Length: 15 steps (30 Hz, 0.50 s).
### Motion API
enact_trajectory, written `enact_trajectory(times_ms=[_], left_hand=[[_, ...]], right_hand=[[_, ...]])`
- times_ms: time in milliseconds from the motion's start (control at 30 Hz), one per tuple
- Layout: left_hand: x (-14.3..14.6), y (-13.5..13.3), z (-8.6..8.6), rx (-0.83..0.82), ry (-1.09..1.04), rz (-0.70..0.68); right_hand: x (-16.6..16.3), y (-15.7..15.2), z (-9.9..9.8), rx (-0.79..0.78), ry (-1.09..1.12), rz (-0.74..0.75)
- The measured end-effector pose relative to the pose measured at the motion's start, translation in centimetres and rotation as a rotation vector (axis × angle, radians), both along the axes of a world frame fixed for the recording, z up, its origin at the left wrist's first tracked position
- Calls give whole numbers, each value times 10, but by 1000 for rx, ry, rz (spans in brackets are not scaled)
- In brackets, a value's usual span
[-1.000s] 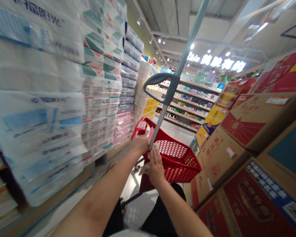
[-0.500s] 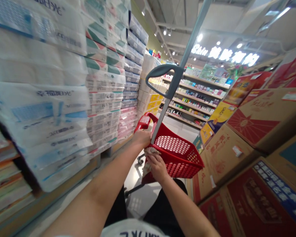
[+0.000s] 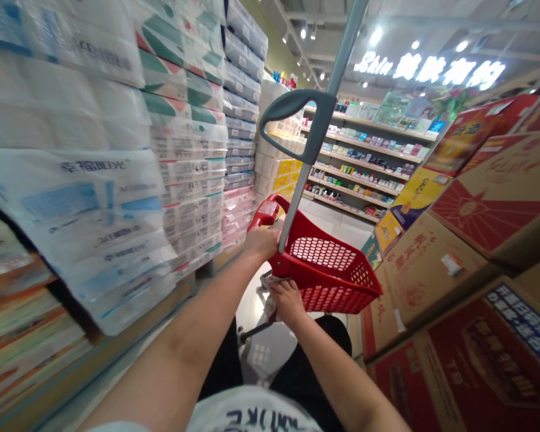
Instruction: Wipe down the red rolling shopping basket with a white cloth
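A red perforated shopping basket (image 3: 324,288) sits on a wheeled frame in front of me, tilted in the view. A grey pole with a looped grey handle (image 3: 297,126) rises from its near end. My left hand (image 3: 261,242) is closed around the near end of the basket, beside its red grip (image 3: 265,214) and the foot of the pole; the fingertips are hidden. Just below, my right hand (image 3: 288,302) presses a pale, crumpled cloth (image 3: 270,307) against the basket's near outer wall. Most of the cloth is covered by the fingers.
Tall stacks of wrapped tissue packs (image 3: 108,198) line the left side on a low pallet. Cardboard cartons (image 3: 432,270) are piled close on the right. Shelves of small goods (image 3: 364,162) stand ahead under a lit sign. My knees flank the cart's base.
My right hand and the cloth have shifted slightly along the basket's near wall, and less cloth shows now. My left hand keeps its hold. The view has turned a little.
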<state>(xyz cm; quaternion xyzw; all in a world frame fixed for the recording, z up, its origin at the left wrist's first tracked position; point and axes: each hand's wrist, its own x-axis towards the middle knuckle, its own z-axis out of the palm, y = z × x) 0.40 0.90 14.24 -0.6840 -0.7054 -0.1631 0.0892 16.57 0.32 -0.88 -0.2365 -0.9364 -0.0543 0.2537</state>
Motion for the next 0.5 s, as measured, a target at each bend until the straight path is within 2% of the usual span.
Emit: enact_trajectory(times_ms=[100,167,300,400,500], left_hand=[[-1,-2,-5,64,5,-18],[-1,-5,-12,170,8,-49],[-6,-17,-38,459,10,-114],[-11,-27,-60,542,57,-181],[-15,-31,-74,572,70,-196]], right_hand=[[0,-2,-2,4,82,-32],[0,-1,-2,25,133,-52],[2,3,-5,34,112,-14],[5,4,-5,64,192,-22],[6,4,-2,78,239,-77]])
